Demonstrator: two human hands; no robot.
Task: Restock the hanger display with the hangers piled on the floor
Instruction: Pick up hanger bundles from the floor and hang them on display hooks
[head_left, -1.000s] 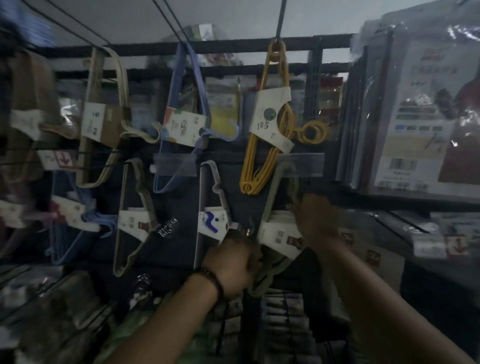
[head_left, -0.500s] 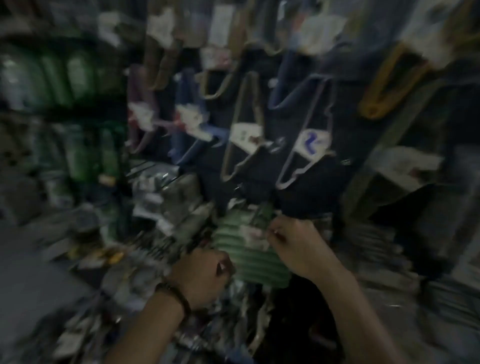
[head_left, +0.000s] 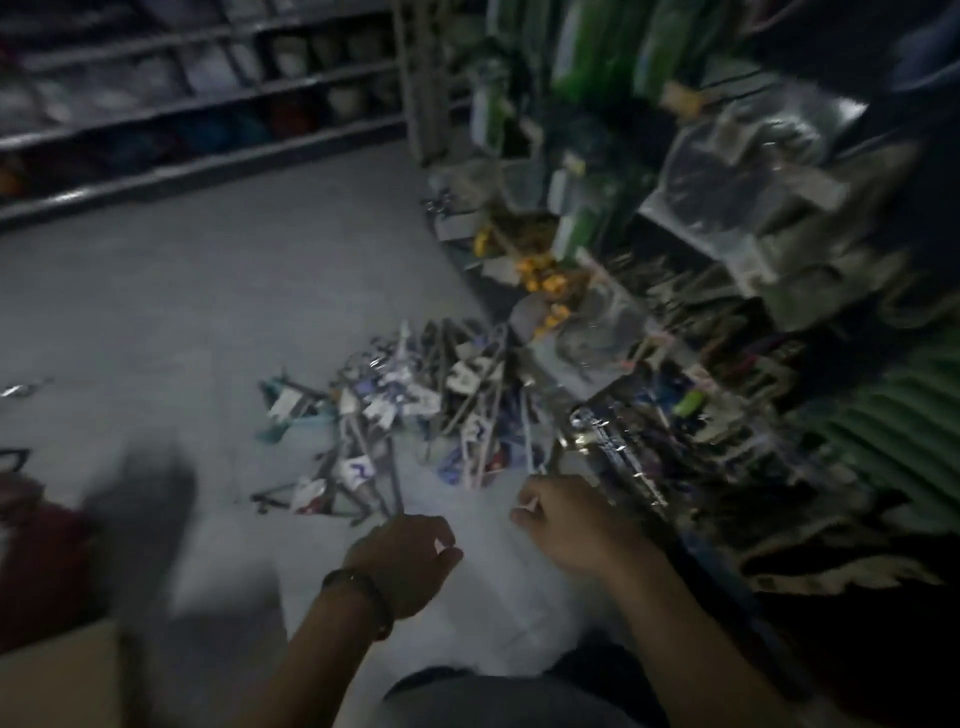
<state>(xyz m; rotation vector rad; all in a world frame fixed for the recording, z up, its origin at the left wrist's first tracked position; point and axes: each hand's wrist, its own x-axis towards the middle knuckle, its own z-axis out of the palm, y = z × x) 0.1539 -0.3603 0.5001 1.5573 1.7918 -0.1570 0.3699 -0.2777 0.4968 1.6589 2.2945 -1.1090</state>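
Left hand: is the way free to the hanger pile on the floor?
Likely yes. The left hand is right at the near edge of the hanger pile. The nearest hanger ends reach its knuckles, and nothing lies across them. Blur hides whether it holds one.

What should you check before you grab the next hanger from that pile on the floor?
1. Hangers left in the pile: ok, many lie on the floor.
2. Left hand close to the pile: ok, at its near edge.
3. Right hand close too: ok.
4. Both hands empty: cannot tell, fingers curled, picture blurry.
5. One hanger lying loose from the tangle: cannot tell, they overlap.
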